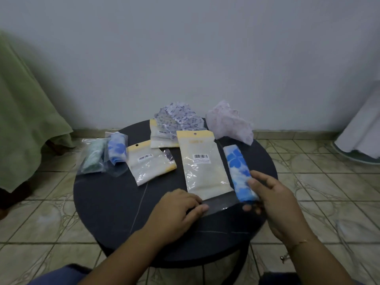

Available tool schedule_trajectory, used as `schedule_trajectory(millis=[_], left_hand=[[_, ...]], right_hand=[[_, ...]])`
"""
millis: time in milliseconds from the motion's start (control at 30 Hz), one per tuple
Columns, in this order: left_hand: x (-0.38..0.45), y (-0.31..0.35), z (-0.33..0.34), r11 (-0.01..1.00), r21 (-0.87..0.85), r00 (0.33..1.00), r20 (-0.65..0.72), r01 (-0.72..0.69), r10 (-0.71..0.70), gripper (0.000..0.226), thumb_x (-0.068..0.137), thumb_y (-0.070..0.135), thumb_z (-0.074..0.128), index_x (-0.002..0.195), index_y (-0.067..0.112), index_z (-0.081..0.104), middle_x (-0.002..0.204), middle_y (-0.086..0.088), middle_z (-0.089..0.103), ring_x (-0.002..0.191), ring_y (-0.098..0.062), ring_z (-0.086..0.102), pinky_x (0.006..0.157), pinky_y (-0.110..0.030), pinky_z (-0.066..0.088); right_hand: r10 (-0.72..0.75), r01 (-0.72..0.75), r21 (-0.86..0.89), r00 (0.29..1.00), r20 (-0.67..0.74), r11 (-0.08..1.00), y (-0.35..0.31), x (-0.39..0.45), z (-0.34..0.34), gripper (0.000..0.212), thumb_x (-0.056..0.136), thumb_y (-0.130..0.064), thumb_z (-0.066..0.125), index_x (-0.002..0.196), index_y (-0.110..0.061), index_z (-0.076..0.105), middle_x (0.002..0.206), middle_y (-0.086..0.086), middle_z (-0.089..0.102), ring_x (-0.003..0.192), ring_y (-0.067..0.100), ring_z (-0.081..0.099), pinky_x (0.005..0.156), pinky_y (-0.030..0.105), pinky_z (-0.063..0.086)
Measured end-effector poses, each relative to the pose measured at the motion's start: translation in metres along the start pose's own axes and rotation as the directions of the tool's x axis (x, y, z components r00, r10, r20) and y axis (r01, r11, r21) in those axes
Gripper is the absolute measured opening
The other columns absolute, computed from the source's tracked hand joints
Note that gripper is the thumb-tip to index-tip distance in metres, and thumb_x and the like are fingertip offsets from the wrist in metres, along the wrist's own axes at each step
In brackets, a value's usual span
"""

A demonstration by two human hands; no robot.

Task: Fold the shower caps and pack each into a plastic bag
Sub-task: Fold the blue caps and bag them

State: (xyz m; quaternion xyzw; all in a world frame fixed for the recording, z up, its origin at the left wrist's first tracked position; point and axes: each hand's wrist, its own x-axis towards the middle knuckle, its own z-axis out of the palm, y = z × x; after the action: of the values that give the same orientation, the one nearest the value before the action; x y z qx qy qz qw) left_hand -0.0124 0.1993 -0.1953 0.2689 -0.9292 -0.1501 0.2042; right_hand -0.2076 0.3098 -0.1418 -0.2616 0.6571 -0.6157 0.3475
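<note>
Two bagged caps point(107, 155) at bench point(107, 206) left edge — done. Right hand point(273, 202) pinches folded blue cap point(239, 173) beside open bag point(202, 167); left hand point(178, 210) presses bag's mouth flat. Two loose caps point(178, 118) behind — unfolded.

On the table point(107, 212), a folded cap point(238, 171) lies right of the nearest bag point(203, 167).

Barcode stickers sit on three plastic bags: the middle bag point(204, 165), the one left of it point(150, 161) and, seemingly, the one behind it point(162, 136); their print is too blurred to read.
</note>
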Motion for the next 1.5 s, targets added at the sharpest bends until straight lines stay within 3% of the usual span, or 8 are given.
schedule_trajectory(millis=[133, 233, 433, 933, 1267, 1333, 1433, 1500], left_hand=[[0.004, 0.001, 0.008, 0.995, 0.1, 0.996, -0.091, 0.018, -0.009, 0.034, 0.084, 0.053, 0.039, 0.09, 0.032, 0.066, 0.089, 0.018, 0.065, 0.085, -0.006, 0.049, 0.075, -0.031, 0.047], [0.007, 0.002, 0.014, 0.989, 0.144, 0.979, -0.192, -0.036, 0.064, 0.023, 0.082, 0.04, 0.047, 0.088, 0.034, 0.068, 0.1, 0.013, 0.063, 0.094, -0.012, 0.05, 0.077, -0.031, 0.049], [0.01, -0.001, 0.022, 0.952, 0.299, 0.991, -0.094, -0.061, 0.093, 0.038, 0.084, 0.033, 0.04, 0.105, 0.027, 0.071, 0.127, -0.004, 0.061, 0.117, -0.031, 0.057, 0.091, -0.041, 0.049], [0.01, -0.001, 0.026, 0.919, 0.384, 0.988, -0.087, -0.085, 0.128, 0.058, 0.081, 0.038, 0.039, 0.129, 0.011, 0.057, 0.138, 0.0, 0.052, 0.118, -0.024, 0.058, 0.089, -0.032, 0.051], [0.01, 0.008, 0.028, 0.913, 0.369, 0.959, -0.149, -0.171, 0.24, 0.058, 0.08, 0.032, 0.043, 0.135, 0.011, 0.045, 0.142, -0.003, 0.047, 0.122, -0.027, 0.054, 0.091, -0.033, 0.051], [0.009, 0.009, 0.029, 0.915, 0.372, 0.959, -0.163, -0.159, 0.233, 0.058, 0.08, 0.033, 0.043, 0.134, 0.011, 0.046, 0.142, -0.002, 0.048, 0.121, -0.026, 0.055, 0.091, -0.032, 0.049], [0.009, 0.008, 0.029, 0.922, 0.355, 0.96, -0.168, -0.154, 0.225, 0.058, 0.083, 0.035, 0.042, 0.136, 0.012, 0.041, 0.144, -0.002, 0.044, 0.122, -0.026, 0.054, 0.094, -0.032, 0.047], [0.009, 0.008, 0.03, 0.926, 0.344, 0.962, -0.158, -0.156, 0.221, 0.06, 0.083, 0.036, 0.043, 0.138, 0.014, 0.038, 0.146, -0.001, 0.042, 0.124, -0.026, 0.052, 0.093, -0.034, 0.05]], right_hand=[[0.068, -0.06, -0.064, 0.989, 0.131, 0.996, -0.001, -0.004, -0.012, 0.014, 0.087, -0.016, 0.063, 0.101, -0.015, 0.065, 0.069, 0.007, 0.071, 0.041, 0.022, 0.051, 0.036, 0.024, 0.034], [0.103, -0.079, -0.123, 0.974, 0.202, 0.989, -0.006, -0.008, -0.02, 0.012, 0.086, -0.014, 0.063, 0.097, -0.013, 0.067, 0.07, 0.009, 0.069, 0.038, 0.02, 0.048, 0.032, 0.021, 0.032], [0.078, -0.06, -0.104, 0.98, 0.181, 0.993, -0.014, -0.008, -0.03, 0.013, 0.088, -0.005, 0.055, 0.088, -0.006, 0.068, 0.062, 0.01, 0.062, 0.037, 0.018, 0.04, 0.031, 0.019, 0.029], [-0.037, 0.07, -0.321, 0.993, 0.108, 0.945, -0.002, -0.022, 0.008, 0.013, 0.091, -0.011, 0.055, 0.093, -0.015, 0.067, 0.055, -0.003, 0.062, 0.029, 0.016, 0.045, 0.031, 0.016, 0.031], [-0.086, 0.119, -0.454, 0.992, 0.092, 0.883, 0.017, -0.024, 0.032, 0.029, 0.095, -0.022, 0.051, 0.123, -0.021, 0.062, 0.076, -0.001, 0.067, 0.035, 0.003, 0.051, 0.044, 0.012, 0.043], [-0.024, 0.106, -0.461, 0.983, 0.18, 0.881, 0.011, -0.024, 0.031, 0.038, 0.095, -0.019, 0.049, 0.132, -0.024, 0.053, 0.078, -0.004, 0.064, 0.043, 0.001, 0.053, 0.046, 0.009, 0.04], [0.101, 0.135, -0.562, 0.924, 0.368, 0.816, 0.002, -0.023, 0.021, 0.065, 0.088, -0.015, 0.054, 0.146, -0.031, 0.029, 0.115, -0.007, 0.058, 0.066, 0.002, 0.056, 0.062, 0.013, 0.046], [0.138, 0.128, -0.567, 0.905, 0.402, 0.814, -0.002, -0.022, 0.015, 0.071, 0.088, -0.013, 0.059, 0.147, -0.033, 0.025, 0.111, -0.005, 0.062, 0.064, 0.006, 0.059, 0.064, 0.018, 0.05]])
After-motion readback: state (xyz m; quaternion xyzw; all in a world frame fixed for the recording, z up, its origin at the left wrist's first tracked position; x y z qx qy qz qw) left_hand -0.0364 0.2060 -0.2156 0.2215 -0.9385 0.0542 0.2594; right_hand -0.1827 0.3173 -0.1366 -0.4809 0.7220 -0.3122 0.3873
